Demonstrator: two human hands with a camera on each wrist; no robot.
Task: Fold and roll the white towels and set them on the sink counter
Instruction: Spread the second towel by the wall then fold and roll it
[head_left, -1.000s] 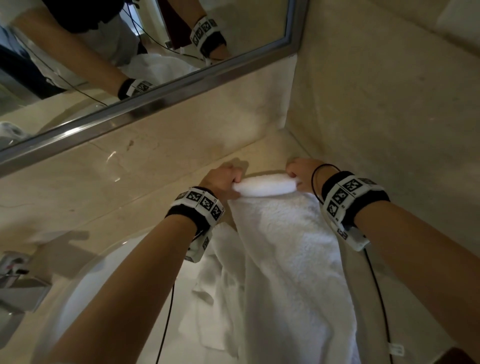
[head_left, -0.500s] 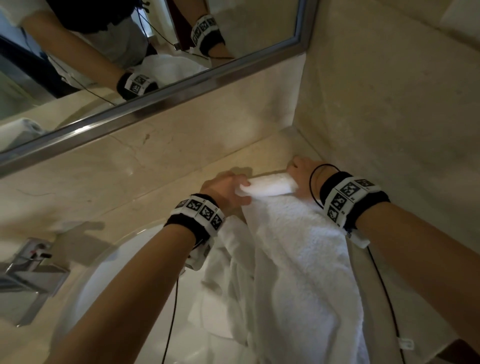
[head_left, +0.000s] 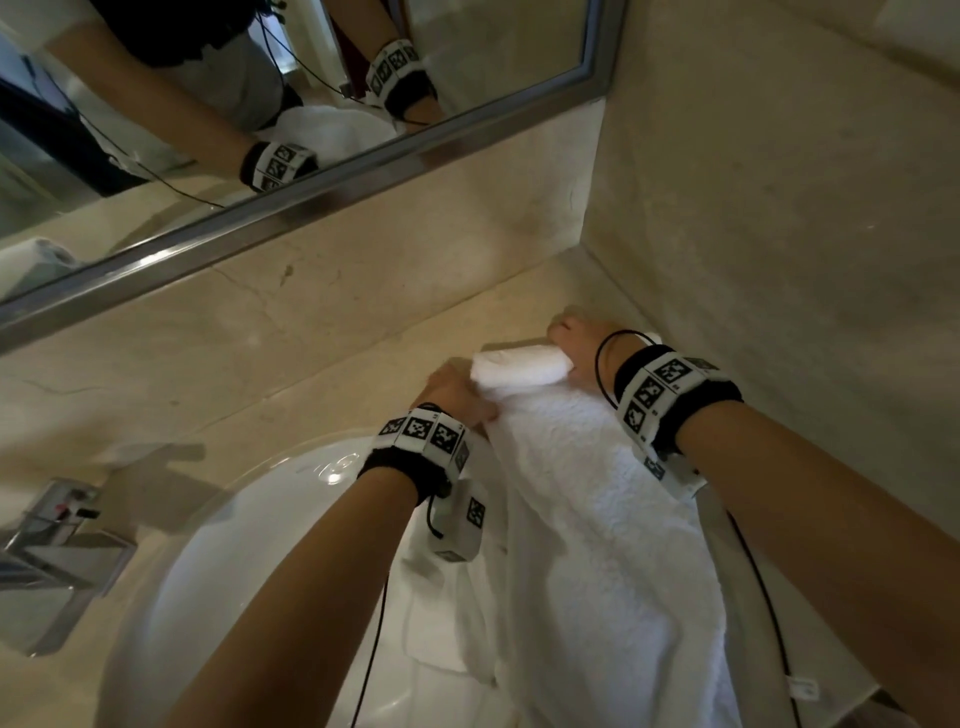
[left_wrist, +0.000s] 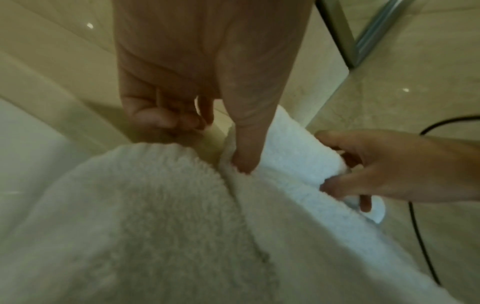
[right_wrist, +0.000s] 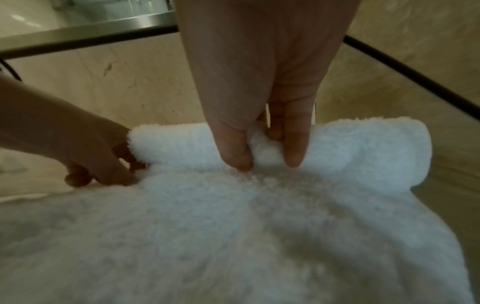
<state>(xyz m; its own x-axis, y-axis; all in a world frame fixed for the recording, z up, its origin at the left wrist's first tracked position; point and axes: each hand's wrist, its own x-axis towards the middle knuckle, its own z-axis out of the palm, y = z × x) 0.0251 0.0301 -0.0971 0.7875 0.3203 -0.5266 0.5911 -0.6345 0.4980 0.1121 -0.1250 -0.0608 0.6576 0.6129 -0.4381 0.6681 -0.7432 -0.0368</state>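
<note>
Beige marble bench (head_left: 332, 395) set into a corner, under a steel-framed mirror (head_left: 322, 182) reflecting two banded forearms and white cloth. White oval sink basin (head_left: 218, 561) let into the bench, with a chrome tap (head_left: 57, 540) at its left edge. White towel (head_left: 597, 519) draped from the basin's right side up onto the bench, its far end wound into a short tight roll (head_left: 519, 366) lying near the corner wall. A second layer of white towelling (head_left: 441, 613) hanging into the basin beneath the left wrist. Left hand (head_left: 452, 389) at the roll's left end, thumb pressed into the fold where roll meets flat cloth, the other fingers (left_wrist: 166, 121) curled loosely beside it and closed on nothing visible. Right hand (head_left: 582, 345) over the roll's right part, thumb and fingers (right_wrist: 293, 144) curled round and pinching the rolled cloth in the right wrist view. Black-and-white marker bands (head_left: 670, 400) strapped on both wrists, with thin black cables (head_left: 763, 597) trailing along the forearms. Small white tag (head_left: 802, 704) visible at the towel's lower right edge.
</note>
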